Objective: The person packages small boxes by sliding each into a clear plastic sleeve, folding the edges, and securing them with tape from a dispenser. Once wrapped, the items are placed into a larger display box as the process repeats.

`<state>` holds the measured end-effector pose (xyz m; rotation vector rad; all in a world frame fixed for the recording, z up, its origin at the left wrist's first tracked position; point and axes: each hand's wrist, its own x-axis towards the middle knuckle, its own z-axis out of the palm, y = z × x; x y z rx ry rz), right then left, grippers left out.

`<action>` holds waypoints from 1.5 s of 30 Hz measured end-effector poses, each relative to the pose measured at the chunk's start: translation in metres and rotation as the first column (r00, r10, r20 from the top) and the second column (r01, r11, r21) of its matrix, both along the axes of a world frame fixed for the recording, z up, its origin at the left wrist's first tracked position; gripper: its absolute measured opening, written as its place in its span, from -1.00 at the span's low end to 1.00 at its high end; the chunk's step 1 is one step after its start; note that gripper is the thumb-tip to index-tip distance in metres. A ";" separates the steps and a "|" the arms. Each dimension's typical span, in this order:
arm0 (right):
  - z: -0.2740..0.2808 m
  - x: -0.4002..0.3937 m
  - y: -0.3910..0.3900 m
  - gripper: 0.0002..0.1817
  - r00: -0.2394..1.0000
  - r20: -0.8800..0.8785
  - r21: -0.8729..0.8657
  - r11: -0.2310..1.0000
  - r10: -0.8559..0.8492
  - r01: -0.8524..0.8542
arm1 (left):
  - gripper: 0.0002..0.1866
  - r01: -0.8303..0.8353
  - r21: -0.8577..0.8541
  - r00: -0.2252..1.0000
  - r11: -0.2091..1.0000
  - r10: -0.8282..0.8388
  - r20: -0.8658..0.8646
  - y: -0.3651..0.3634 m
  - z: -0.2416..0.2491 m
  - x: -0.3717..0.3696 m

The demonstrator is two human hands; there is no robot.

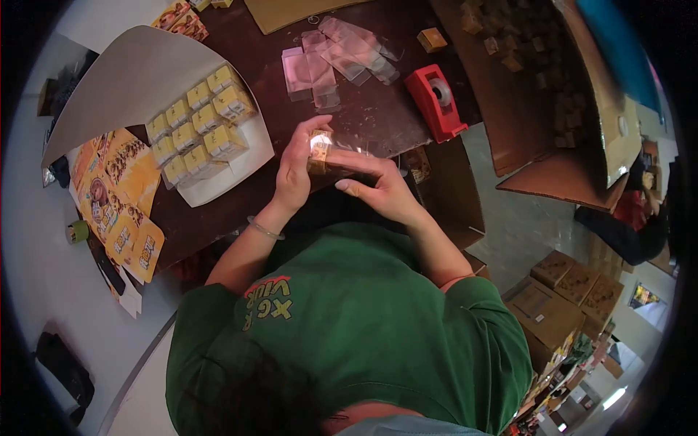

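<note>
**Workstation Layout: Small Box Held at the Table's Near Edge**

At the far left we locate a green round container (pixel 76 232). Just right of it, orange printed sheets (pixel 116 192) overlap one another at the edge of the dark table (pixel 251 54). Next, we note an open white carton (pixel 231 187), its broad flap raised; within it, yellow-and-white boxes (pixel 185 136) stand in close rows under clear wrapping.

Near the middle, our left hand (pixel 292 174), with a band on its wrist, grasps a small box (pixel 318 151) between palm and fingers. The small box is located in front of our torso, by the near table edge, with clear plastic (pixel 356 150) extending to its right. Beyond it, flattened clear packages (pixel 342 54) lie in a loose, overlapping heap.

Our right hand (pixel 378 185) extends straight fingers across to the small box, thumb apart from them; we cannot tell whether these fingers grip or merely press.

Farther right we identify a red tape dispenser (pixel 436 105) carrying a roll, and beyond it a single orange box (pixel 432 39). At the right, a large cardboard box (pixel 527 178) stands open, with many small boxes (pixel 571 116) loose inside. Below it, brown cartons (pixel 545 312) are stacked.
</note>
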<state>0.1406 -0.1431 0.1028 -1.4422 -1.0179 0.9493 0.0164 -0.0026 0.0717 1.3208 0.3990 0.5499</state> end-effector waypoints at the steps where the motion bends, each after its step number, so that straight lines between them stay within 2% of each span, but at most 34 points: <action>1: -0.008 0.005 0.000 -0.65 1.000 -0.024 0.019 1.000 0.016 -0.015 | -0.44 0.044 -0.015 0.998 0.999 -0.043 0.046 -0.001 -0.004 -0.002; 3: -0.001 0.023 -0.003 -0.69 0.994 -0.025 -0.021 0.994 0.106 -0.106 | -0.40 0.073 -0.095 0.991 0.993 -0.061 0.120 -0.006 -0.001 -0.002; 4: 0.017 0.036 -0.001 -0.71 0.977 0.025 -0.047 0.976 0.212 -0.211 | -0.36 0.188 -0.378 0.978 0.907 -0.135 0.162 0.000 0.007 -0.003; 5: 0.016 0.049 0.002 -0.69 0.931 -0.078 -0.026 0.933 0.356 -0.359 | -0.33 0.324 -0.392 0.944 0.861 -0.271 0.187 0.011 0.007 -0.006; 6: 0.020 0.057 0.011 -0.71 0.868 -0.018 -0.033 0.867 0.497 -0.497 | -0.28 0.454 -0.403 0.891 0.795 -0.403 0.208 0.023 0.005 -0.008; 7: 0.026 0.063 0.021 -0.72 0.781 0.036 -0.052 0.782 0.623 -0.621 | -0.12 0.522 -0.425 0.830 0.740 -0.555 0.053 0.032 0.004 -0.007; 8: 0.035 0.067 0.033 -0.74 0.739 0.128 -0.042 0.748 0.661 -0.662 | -0.10 0.570 -0.420 0.798 0.706 -0.597 0.080 0.034 0.002 -0.001; 9: 0.041 0.075 0.047 -0.76 0.719 0.131 -0.043 0.728 0.683 -0.684 | -0.07 0.616 -0.412 0.764 0.672 -0.637 0.104 0.036 0.004 0.005; 10: 0.047 0.089 0.064 -0.77 0.696 0.136 -0.043 0.706 0.705 -0.707 | -0.17 0.481 -0.495 0.864 0.723 -0.487 0.129 0.036 -0.008 0.006; 11: 0.055 0.109 0.083 -0.76 0.712 0.373 0.042 0.755 0.596 -0.654 | -0.25 0.326 -0.391 0.940 0.861 -0.341 0.032 0.035 -0.018 0.011; 12: 0.045 0.135 0.104 -0.73 0.751 0.417 0.007 0.824 0.512 -0.566 | -0.34 0.153 -0.266 0.985 0.952 -0.170 -0.041 0.032 -0.029 0.018; 13: 0.059 0.157 0.127 -0.71 0.890 0.179 -0.183 0.903 0.419 -0.389 | -0.40 -0.014 0.018 0.996 1.000 0.016 -0.088 0.030 -0.045 0.024; 14: 0.043 0.193 0.153 -0.67 0.908 0.319 -0.140 0.961 0.273 -0.240 | -0.40 -0.061 0.004 0.996 0.998 0.061 -0.065 0.025 -0.047 0.028; 15: 0.028 0.228 0.179 -0.64 0.861 0.486 -0.148 0.985 0.149 -0.088 | -0.39 -0.107 -0.012 0.993 0.994 0.106 -0.043 0.022 -0.050 0.030; 16: -0.012 0.280 0.210 -0.46 0.807 0.591 -0.144 0.985 0.009 0.095 | -0.40 -0.091 0.219 0.972 0.971 0.134 -0.190 0.022 -0.062 0.028; 17: -0.030 0.315 0.236 -0.41 0.670 0.738 -0.152 0.949 -0.076 0.275 | -0.39 -0.083 0.221 0.975 0.972 0.125 -0.182 0.017 -0.060 0.031; 19: -0.039 0.350 0.277 -0.29 0.612 0.772 -0.175 0.868 -0.171 0.464 | -0.37 -0.059 0.262 0.959 0.963 0.128 -0.252 0.015 -0.074 0.029; 21: -0.054 0.363 0.310 -0.24 0.485 0.795 -0.002 0.799 -0.364 0.602 | -0.35 -0.073 0.386 0.962 0.920 0.167 -0.215 0.016 -0.068 0.031; 22: -0.054 0.367 0.324 -0.21 0.451 0.818 -0.024 0.763 -0.357 0.646 | -0.33 -0.070 0.364 0.964 0.929 0.157 -0.216 0.017 -0.070 0.031; 24: -0.059 0.380 0.351 -0.20 0.362 0.871 -0.028 0.701 -0.333 0.712 | -0.30 -0.064 0.447 0.972 0.892 0.157 -0.174 0.020 -0.066 0.032; 25: -0.068 0.383 0.359 -0.22 0.307 0.899 -0.014 0.679 -0.313 0.734 | -0.39 -0.085 0.349 0.978 0.933 0.145 -0.149 0.018 -0.065 0.033; 27: -0.081 0.385 0.366 -0.26 0.303 0.910 -0.047 0.657 -0.282 0.753 | -0.39 -0.082 0.355 0.978 0.931 0.143 -0.149 0.021 -0.065 0.033; 30: -0.087 0.387 0.353 -0.24 0.494 0.777 0.077 0.838 -0.390 0.541 | -0.38 -0.082 0.365 0.977 0.927 0.148 -0.156 0.019 -0.069 0.031; 31: -0.042 0.352 0.329 -0.33 0.824 0.447 -0.055 0.909 -0.348 0.414 | -0.38 -0.083 0.370 0.975 0.926 0.151 -0.160 0.020 -0.070 0.032; 32: -0.043 0.345 0.322 -0.41 0.915 0.217 -0.063 0.931 -0.339 0.360 | -0.36 -0.081 0.365 0.975 0.928 0.149 -0.162 0.021 -0.065 0.032; 33: -0.045 0.339 0.312 -0.48 0.948 -0.026 -0.059 0.947 -0.317 0.315 | -0.35 -0.083 0.368 0.973 0.926 0.155 -0.171 0.021 -0.068 0.032; 34: -0.037 0.320 0.294 -0.57 0.959 -0.095 0.039 0.961 -0.267 0.272 | -0.33 -0.081 0.370 0.970 0.925 0.159 -0.185 0.019 -0.071 0.031; 37: -0.017 0.267 0.246 -0.58 0.921 -0.387 0.251 0.956 -0.048 0.155 | -0.37 -0.078 0.348 0.968 0.934 0.154 -0.198 0.020 -0.065 0.031; 40: 0.001 0.227 0.210 -0.61 0.797 -0.601 0.230 0.967 0.054 0.108 | -0.37 -0.084 0.392 0.973 0.916 0.161 -0.168 0.020 -0.066 0.033; 41: 0.008 0.208 0.199 -0.55 0.811 -0.584 0.149 0.977 -0.036 0.152 | -0.37 -0.070 0.393 0.974 0.917 0.149 -0.173 0.019 -0.063 0.033; 42: 0.004 0.194 0.188 -0.53 0.960 -0.259 0.181 0.971 -0.109 0.159 | -0.37 -0.075 0.361 0.976 0.930 0.143 -0.167 0.018 -0.066 0.032; 43: 0.002 0.181 0.179 -0.50 0.979 0.103 0.214 0.966 -0.174 0.149 | -0.38 -0.083 0.329 0.978 0.941 0.141 -0.156 0.018 -0.066 0.033; 44: -0.003 0.162 0.166 -0.46 0.965 0.155 0.356 0.923 -0.212 0.146 | -0.39 -0.086 0.382 0.976 0.920 0.154 -0.152 0.018 -0.065 0.031; 45: -0.007 0.147 0.150 -0.45 0.902 0.337 0.368 0.920 -0.269 0.137 | -0.39 -0.056 0.385 0.981 0.921 0.123 -0.153 0.017 -0.067 0.027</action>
